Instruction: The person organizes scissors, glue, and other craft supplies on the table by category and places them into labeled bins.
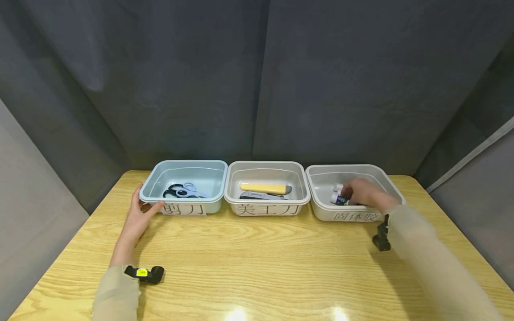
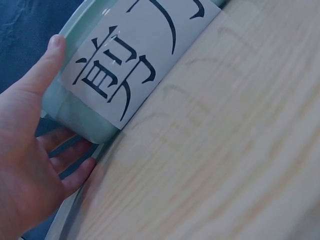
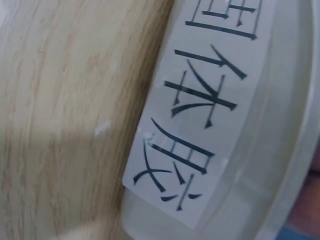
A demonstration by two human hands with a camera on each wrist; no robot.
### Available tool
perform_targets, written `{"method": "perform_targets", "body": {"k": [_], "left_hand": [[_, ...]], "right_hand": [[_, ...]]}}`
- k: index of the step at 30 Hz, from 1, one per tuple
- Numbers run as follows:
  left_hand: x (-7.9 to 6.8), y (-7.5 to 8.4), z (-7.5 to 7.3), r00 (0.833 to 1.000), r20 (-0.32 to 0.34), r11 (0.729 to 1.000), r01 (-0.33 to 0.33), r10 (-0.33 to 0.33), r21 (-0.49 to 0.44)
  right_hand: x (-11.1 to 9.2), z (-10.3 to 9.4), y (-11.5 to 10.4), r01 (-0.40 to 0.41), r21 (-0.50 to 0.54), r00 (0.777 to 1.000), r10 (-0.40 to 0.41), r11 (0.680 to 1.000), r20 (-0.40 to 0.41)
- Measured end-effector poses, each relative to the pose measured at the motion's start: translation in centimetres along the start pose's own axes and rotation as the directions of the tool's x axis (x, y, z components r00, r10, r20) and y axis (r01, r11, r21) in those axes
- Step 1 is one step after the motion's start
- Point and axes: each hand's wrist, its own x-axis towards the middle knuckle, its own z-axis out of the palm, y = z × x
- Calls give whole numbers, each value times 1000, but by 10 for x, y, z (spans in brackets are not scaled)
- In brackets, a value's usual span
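My left hand (image 1: 138, 218) holds the front left corner of the light blue bin (image 1: 222, 178), thumb at the front rim and fingers round the side. In the left wrist view the thumb (image 2: 47, 65) lies along that corner. Scissors (image 1: 184, 191) with black and pale handles lie in this bin. My right hand (image 1: 365, 192) reaches over the front rim of the right grey bin (image 1: 317, 203), fingers bent down at glue sticks (image 1: 339, 199) with white and dark blue parts. Its fingertips are hidden, so I cannot tell whether they grip one.
Between those two stands another grey bin (image 1: 307, 198) with a yellow utility knife (image 1: 263, 188) and a grey one (image 1: 261, 196). Each bin has a white label with Chinese characters on its front. The wooden table (image 1: 249, 263) extends in front; dark curtain (image 1: 201, 89) hangs behind.
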Motion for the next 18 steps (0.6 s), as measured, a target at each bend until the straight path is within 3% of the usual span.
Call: {"method": "perform_targets", "body": {"k": [5, 11, 15, 18], "left_hand": [[0, 1, -4, 1000, 17, 1000, 11, -11, -13], [3, 3, -9, 993, 114, 1000, 22, -24, 19], [5, 5, -14, 992, 119, 986, 18, -39, 167], [10, 11, -20, 996, 81, 939, 7, -37, 343]], "right_hand": [[-1, -3, -6, 46, -79, 995, -53, 996, -84], [-10, -5, -18, 48, -161, 980, -77, 986, -182], [-13, -4, -27, 62, -198, 974, -103, 978, -201], [-14, -5, -36, 54, -221, 972, -103, 974, -213]]}}
